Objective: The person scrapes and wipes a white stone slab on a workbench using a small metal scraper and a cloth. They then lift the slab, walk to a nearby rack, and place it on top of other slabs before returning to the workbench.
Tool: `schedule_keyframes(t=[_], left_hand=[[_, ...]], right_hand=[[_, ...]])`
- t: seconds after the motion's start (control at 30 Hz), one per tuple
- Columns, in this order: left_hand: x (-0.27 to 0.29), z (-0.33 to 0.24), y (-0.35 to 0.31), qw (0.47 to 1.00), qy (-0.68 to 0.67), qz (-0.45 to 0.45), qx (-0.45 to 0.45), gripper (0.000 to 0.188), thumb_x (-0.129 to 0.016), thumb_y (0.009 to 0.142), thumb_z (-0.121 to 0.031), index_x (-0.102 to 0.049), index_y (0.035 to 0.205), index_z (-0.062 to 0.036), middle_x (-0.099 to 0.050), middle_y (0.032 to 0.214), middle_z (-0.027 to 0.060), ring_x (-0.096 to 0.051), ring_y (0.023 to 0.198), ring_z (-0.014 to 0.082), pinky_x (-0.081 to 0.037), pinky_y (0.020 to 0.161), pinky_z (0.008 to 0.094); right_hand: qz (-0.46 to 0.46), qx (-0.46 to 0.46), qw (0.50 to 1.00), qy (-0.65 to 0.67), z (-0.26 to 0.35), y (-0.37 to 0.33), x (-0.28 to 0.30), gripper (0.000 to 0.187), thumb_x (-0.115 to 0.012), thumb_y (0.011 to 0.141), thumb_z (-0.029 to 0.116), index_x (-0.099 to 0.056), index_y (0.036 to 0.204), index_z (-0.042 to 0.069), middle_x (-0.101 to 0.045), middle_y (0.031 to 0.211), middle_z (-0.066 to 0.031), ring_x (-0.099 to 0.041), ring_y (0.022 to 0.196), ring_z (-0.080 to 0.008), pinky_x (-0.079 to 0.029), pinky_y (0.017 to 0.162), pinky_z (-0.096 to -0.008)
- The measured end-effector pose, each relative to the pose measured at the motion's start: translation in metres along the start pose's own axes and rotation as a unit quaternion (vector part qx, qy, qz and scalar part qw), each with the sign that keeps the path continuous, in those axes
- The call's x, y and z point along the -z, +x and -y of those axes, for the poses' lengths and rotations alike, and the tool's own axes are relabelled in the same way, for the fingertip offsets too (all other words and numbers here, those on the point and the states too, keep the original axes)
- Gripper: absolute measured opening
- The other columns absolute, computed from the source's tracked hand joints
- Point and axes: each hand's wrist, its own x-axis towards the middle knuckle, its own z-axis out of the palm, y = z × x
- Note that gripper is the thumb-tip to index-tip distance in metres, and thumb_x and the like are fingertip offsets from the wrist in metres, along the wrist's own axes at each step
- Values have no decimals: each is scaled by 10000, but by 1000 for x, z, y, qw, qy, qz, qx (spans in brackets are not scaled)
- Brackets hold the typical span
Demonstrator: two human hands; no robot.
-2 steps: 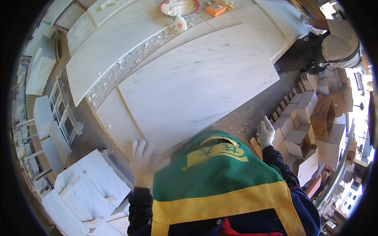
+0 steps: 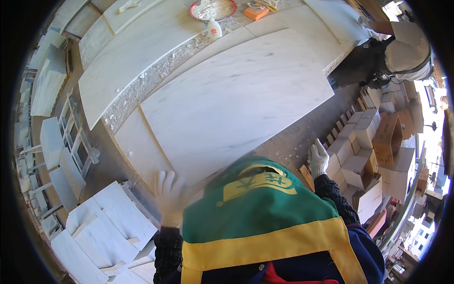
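Left hand [image 2: 169,194] slightly shifted, blurred, fingers spread open, empty, over marble slab [image 2: 236,99] edge.

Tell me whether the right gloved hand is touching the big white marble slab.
Apart. The head view shows the right hand hanging over the grey floor, well off the slab edge, with bare floor between them.

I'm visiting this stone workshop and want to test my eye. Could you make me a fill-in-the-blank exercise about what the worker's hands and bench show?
1. Both hands, left hand and right hand, wear white ____.
2. The left hand lies at the near edge of a large white ____ slab.
3. The small bottle on the bench has a ____ label.
4. The round tray has a ____ rim.

Missing words: gloves; marble; red; red
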Motion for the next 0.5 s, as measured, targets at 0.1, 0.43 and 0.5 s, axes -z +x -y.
schedule_keyframes(t=[0.1, 0.43, 0.5], left_hand=[[4, -6, 2, 1000, -23, -9, -19, 344, -828, 820, -293, -724, 1115, -152, -676, 1309, 149, -587, 1289, 458, -480, 1086, 587], [-19, -3, 28, 996, -31, -29, -81, 306, -816, 826, -179, -724, 1110, -115, -680, 1286, 142, -622, 1221, 436, -499, 1065, 569], [-22, -3, 30, 995, -35, -22, -92, 346, -828, 813, -167, -720, 1134, -98, -683, 1260, 152, -622, 1206, 447, -506, 1051, 564]], right_hand=[[-8, 32, 998, -46, -10, 13, -4, 486, -617, 1067, 140, -558, 1543, 56, -570, 821, 33, -503, 665, -58, -431, 562, -233], [-26, 33, 997, -64, -5, 20, -13, 447, -668, 1029, 154, -644, 1460, 36, -711, 1007, 4, -631, 790, -67, -525, 709, -240], [-52, 80, 992, -77, -13, 25, -15, 441, -680, 1025, 156, -652, 1447, 30, -750, 1109, -28, -674, 892, -95, -557, 811, -261]])
